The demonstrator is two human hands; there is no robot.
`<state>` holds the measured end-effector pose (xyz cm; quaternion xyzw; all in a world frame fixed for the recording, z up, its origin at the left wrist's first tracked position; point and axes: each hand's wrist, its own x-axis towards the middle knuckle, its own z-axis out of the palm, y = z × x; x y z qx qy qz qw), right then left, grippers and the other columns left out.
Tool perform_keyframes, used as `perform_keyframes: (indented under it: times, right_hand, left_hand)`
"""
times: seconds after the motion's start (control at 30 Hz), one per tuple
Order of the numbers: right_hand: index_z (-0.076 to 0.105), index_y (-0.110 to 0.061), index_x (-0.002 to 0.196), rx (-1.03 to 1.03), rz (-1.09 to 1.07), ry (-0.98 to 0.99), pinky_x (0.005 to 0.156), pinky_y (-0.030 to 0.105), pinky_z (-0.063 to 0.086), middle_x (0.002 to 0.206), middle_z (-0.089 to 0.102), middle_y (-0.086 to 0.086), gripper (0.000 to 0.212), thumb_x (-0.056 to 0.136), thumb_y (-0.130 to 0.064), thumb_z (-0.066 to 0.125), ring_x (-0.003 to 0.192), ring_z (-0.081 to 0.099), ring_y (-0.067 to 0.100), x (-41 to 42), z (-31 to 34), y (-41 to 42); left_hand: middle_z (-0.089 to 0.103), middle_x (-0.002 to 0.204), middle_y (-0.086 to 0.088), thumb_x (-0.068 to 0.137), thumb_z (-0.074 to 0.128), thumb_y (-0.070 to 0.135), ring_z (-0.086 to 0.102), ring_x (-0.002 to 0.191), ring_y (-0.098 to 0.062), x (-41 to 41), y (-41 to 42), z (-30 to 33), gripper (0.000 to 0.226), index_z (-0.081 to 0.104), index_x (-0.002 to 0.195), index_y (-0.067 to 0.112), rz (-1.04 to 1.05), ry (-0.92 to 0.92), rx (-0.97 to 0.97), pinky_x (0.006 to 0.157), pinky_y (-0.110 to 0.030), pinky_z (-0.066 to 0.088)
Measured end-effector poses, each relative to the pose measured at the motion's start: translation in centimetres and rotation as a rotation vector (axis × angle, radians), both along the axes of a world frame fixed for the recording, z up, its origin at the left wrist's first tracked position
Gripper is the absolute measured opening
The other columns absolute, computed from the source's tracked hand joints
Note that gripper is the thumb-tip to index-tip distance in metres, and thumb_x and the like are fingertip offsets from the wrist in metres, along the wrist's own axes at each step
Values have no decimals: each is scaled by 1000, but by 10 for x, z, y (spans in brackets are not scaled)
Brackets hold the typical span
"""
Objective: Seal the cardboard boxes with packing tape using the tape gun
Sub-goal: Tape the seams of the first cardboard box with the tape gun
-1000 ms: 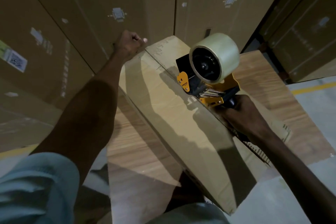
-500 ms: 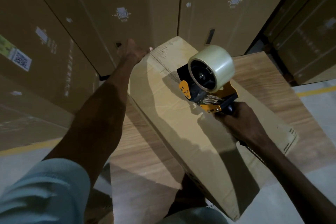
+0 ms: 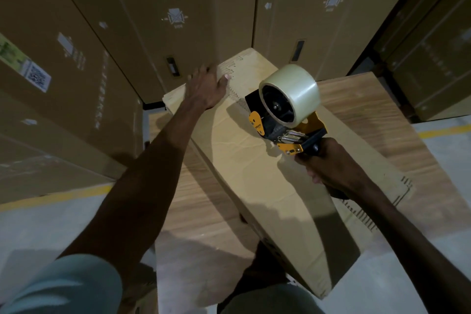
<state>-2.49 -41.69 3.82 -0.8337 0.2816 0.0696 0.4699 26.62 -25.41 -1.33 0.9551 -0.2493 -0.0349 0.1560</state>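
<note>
Head view, looking down. A long, flat cardboard box (image 3: 254,173) lies diagonally across a wood-grain tabletop (image 3: 377,115), its far end toward the stacked cartons (image 3: 114,20) behind and its near end overhanging the tabletop's front edge. The left hand (image 3: 206,86) lies flat on the far end of the box, fingers (image 3: 197,74) straight and spread, thumb pointing toward the printed markings on the flap; it presses the cardboard and holds nothing. The right hand (image 3: 331,168) grips the black handle of the tape gun (image 3: 288,130), fingers curled fully around it. The gun's orange-and-black head rests on the box top near the middle of its length, just right of the left hand, with the roll of clear tape (image 3: 293,94) mounted upright above it. A glossy strip along the box surface below the gun suggests tape, though its edges cannot be told for certain. A pale blue sleeve (image 3: 63,285) shows lower left. The grey floor (image 3: 38,232) carries a yellow line (image 3: 51,196).
</note>
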Motion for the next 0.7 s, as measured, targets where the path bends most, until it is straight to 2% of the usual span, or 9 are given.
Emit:
perform_keyframes:
  times: [0.1,0.2,0.33,0.47,0.6,0.7]
  right_hand:
    - [63,-24,71,5,-34,-8,57,36,48,50,59,-7,20,90,-20,70,50,54,14,-1,-6,1]
    - [59,-29,72,-4,-20,-26,64,35,42,49,55,-17,23,90,-19,70,55,49,13,1,-9,2]
    - [60,-29,78,-77,20,-35,65,33,49,64,59,-9,19,92,-21,69,62,57,15,-6,-4,2]
    - [63,-19,76,-74,12,5,60,32,42,59,61,-2,17,91,-18,70,60,58,19,-46,-2,-11]
    - [69,-19,87,-76,0,11,66,36,48,69,67,-2,3,90,-18,70,72,64,21,-60,-7,-16]
    - [71,-16,93,-90,4,-2,70,39,50,76,70,2,7,90,-22,71,75,65,22,-56,-8,-13]
  left_hand:
    - [41,148,-24,107,26,47,37,134,-39,3,-3,-1,60,37,148,5,-17,2,128,107,-50,28]
    - [39,151,-24,107,23,48,35,138,-39,5,-3,0,62,30,152,5,-19,30,170,110,-52,26]
    - [40,151,-23,107,23,50,37,137,-39,5,-3,1,62,30,151,8,-22,61,201,111,-55,26]
    - [36,154,-22,106,21,50,34,141,-38,5,-5,1,64,25,155,9,-15,65,238,116,-58,20]
    - [15,166,-18,106,15,50,11,153,-36,-7,-7,-1,68,4,161,11,-2,-3,272,119,-67,0]
    - [-4,169,-8,105,10,54,-8,155,-29,-31,-7,-4,69,2,162,16,-59,-21,278,119,-65,-7]
